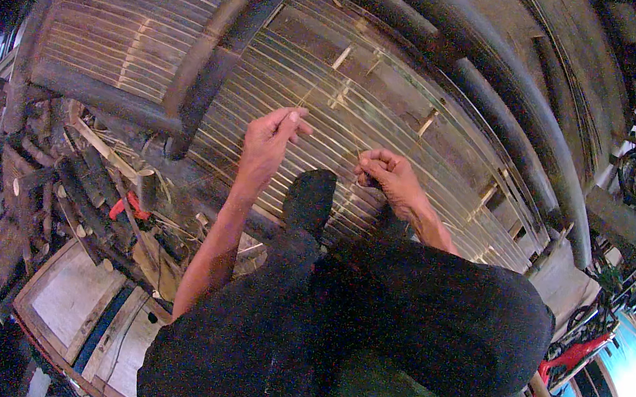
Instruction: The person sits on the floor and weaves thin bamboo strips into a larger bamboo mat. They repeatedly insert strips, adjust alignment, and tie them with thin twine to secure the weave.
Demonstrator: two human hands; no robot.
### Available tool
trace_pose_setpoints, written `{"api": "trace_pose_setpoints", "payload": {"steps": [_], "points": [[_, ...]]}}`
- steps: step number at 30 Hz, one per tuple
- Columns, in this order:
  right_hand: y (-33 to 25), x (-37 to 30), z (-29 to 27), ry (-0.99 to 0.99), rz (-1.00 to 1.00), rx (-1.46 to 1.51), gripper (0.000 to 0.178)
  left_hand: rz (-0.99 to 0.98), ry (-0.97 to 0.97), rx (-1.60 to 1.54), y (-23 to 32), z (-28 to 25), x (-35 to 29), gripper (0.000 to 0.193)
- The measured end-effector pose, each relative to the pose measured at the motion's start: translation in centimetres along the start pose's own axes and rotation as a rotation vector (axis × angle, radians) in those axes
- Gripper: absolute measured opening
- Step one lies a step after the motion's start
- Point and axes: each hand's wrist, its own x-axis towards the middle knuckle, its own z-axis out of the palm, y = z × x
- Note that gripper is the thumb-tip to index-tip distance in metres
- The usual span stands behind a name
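Observation:
My left hand [268,142] is raised over a bench of narrow bamboo slats [256,86], thumb and forefinger pinched together. A thin, pale strand [311,96] rises from those fingertips, hard to tell from the slats behind. To its right, at a short distance, my right hand [392,177] is closed with its fingers curled inward. Another fine strand seems to show at its fingertips, too faint to make out; whether both hands hold the same piece, I cannot tell. A dark-covered foot [310,198] rests on the slats between and below the hands.
A second slatted panel [122,27] lies at the upper left behind dark bamboo poles [211,37]. Cut wood [72,186] and a red-handled tool [130,207] lie at the left, above a white wooden door-like panel [79,301]. Thick poles [500,117] edge the bench's far side.

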Motion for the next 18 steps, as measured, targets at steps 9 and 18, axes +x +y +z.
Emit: {"api": "trace_pose_setpoints", "payload": {"steps": [9,18], "points": [[-2.7,-2.1,1.2,-0.040,0.200,0.377,0.022,0.010,-0.042,-0.096,-1.4,2.3,0.0,0.019],[-2.7,-2.8,0.2,-0.079,0.151,0.271,0.018,-0.084,-0.123,-0.170,-1.5,2.8,-1.4,0.012]]}}
